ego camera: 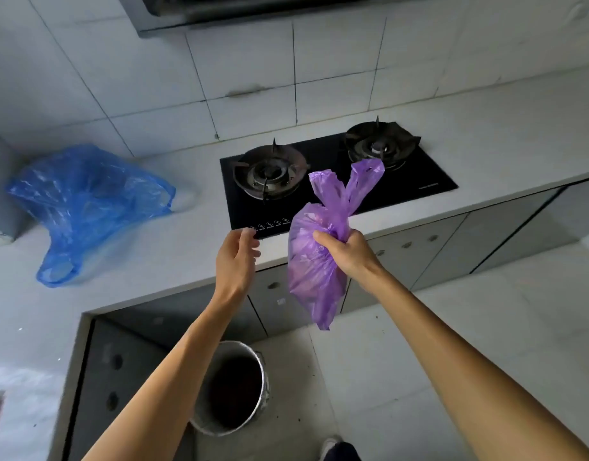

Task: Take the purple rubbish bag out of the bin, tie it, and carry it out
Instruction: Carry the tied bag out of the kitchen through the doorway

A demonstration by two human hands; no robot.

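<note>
The purple rubbish bag (314, 264) hangs in the air in front of the counter, lifted clear of the bin. My right hand (344, 249) is clenched around its gathered neck, and the two handle loops stick up above my fist. My left hand (238, 257) hovers just left of the bag with fingers loosely spread, holding nothing. The round metal bin (265, 387) stands on the floor below between my forearms, its inside dark with no bag in it.
A black two-burner gas hob (429, 181) is set in the white counter behind the bag. A crumpled blue plastic bag (87, 201) lies on the counter at left. Grey cabinet doors (452, 247) run under the counter. Tiled floor spreads to the right.
</note>
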